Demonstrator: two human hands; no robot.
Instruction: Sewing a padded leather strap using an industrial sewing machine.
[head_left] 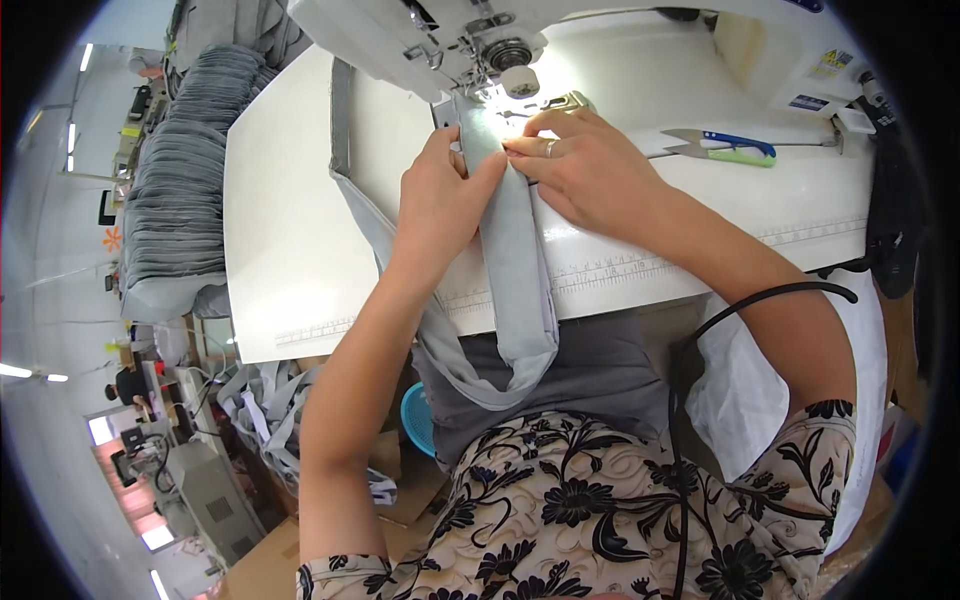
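Observation:
A long grey fabric strip [512, 250] lies under the lit needle area of a white sewing machine [470, 40]. It hangs over the table's front edge and loops back up on the left. My left hand [440, 205] grips the strip's left side, thumb on top and fingers partly hidden at its edge. From the right, my right hand [595, 170], with a ring on one finger, pinches the strip's right edge just in front of the presser foot. Both hands are close together, their fingertips almost meeting on the fabric.
Blue-and-green-handled thread snips [725, 148] lie right of my right hand. A printed ruler [640, 270] runs along the white table's front. Tall stacks of folded grey fabric [175, 190] stand at the left. Below are more strips [265, 405] and a blue basket [416, 420].

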